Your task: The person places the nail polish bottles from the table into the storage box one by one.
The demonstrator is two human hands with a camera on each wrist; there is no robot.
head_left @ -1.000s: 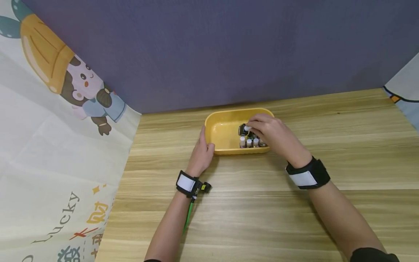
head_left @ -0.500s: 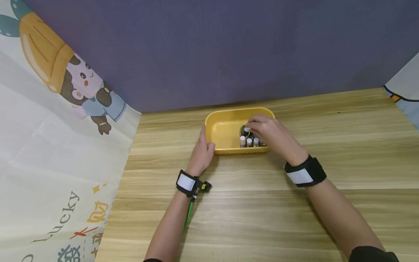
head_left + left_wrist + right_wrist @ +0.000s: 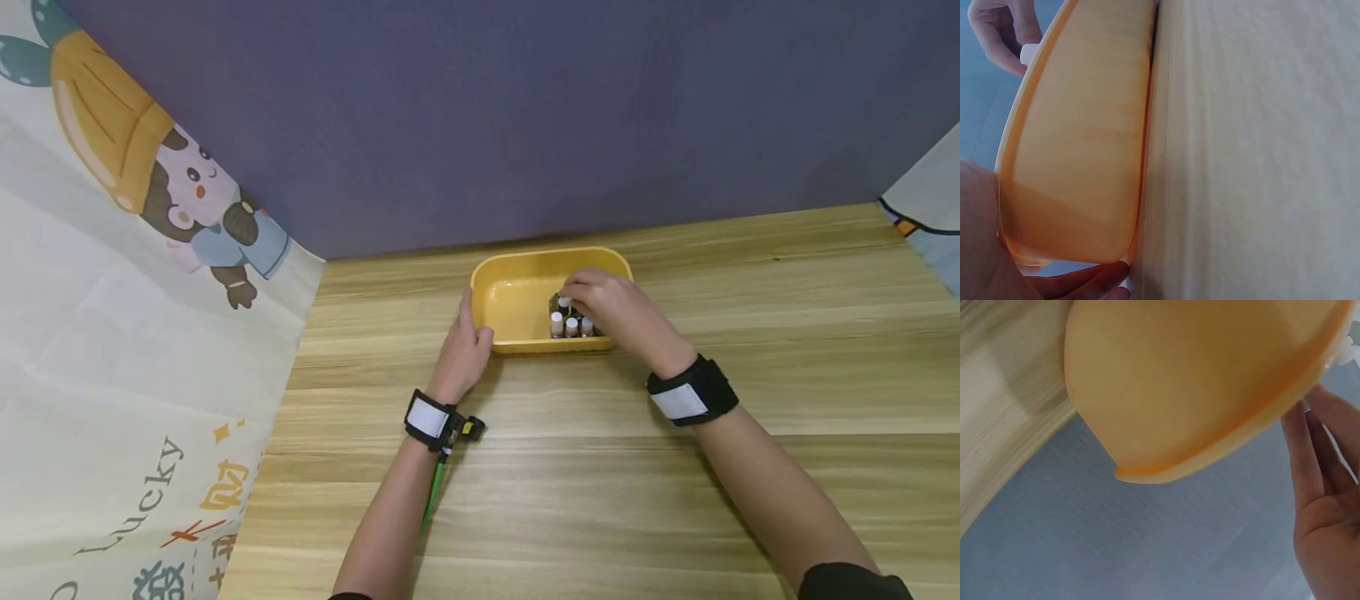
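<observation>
The right hand (image 3: 611, 308) is covering part of the small bottles (image 3: 570, 325) in the yellow tub (image 3: 517, 271), so their number and labels are staying unreadable. Both wrist views are showing only blurred tub wall, with fingers cut off at the edges.

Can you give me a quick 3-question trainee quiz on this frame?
1. True or false: the left hand grips the near left corner of the yellow tub.
2. Where in the tub do the small white-capped bottles stand? A) far left corner B) near right part C) outside it, on the table
3. What do the fingers of the right hand touch?

Key
1. True.
2. B.
3. A white-capped bottle at the back of the cluster, pinched at its cap.
</observation>
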